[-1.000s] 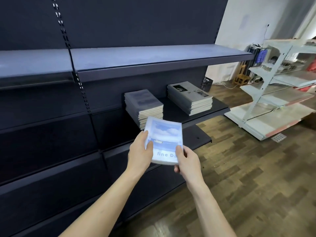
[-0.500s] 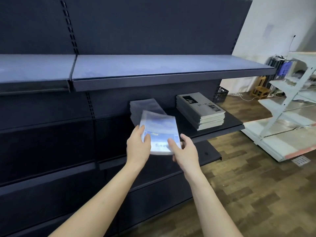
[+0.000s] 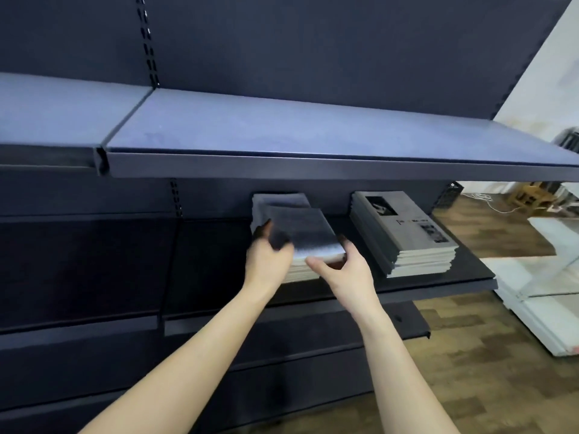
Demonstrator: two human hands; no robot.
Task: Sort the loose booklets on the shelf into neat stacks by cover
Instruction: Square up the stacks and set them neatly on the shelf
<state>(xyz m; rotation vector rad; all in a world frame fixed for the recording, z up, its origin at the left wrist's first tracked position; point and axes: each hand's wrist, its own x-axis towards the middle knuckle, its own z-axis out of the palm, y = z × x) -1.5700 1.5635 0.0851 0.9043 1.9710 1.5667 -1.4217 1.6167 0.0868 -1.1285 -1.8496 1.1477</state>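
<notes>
Fingers of both hands are gripping one booklet over the left pile.

Left hand is curling around the booklet's near-left corner, thumb on the cover; right hand is pinching its near-right corner from below. The booklet is hanging just above the left pile, sticking out past that pile's front edge and twisted off square. Right of that pile, apart from it, a second pile with a pale printed cover is sitting on the same dark shelf. Shadow from the shelf board above is darkening the cover, so a mismatch could go unnoticed; letting go now, I judge, would be leaving the booklet overhanging and liable to slide off.
</notes>
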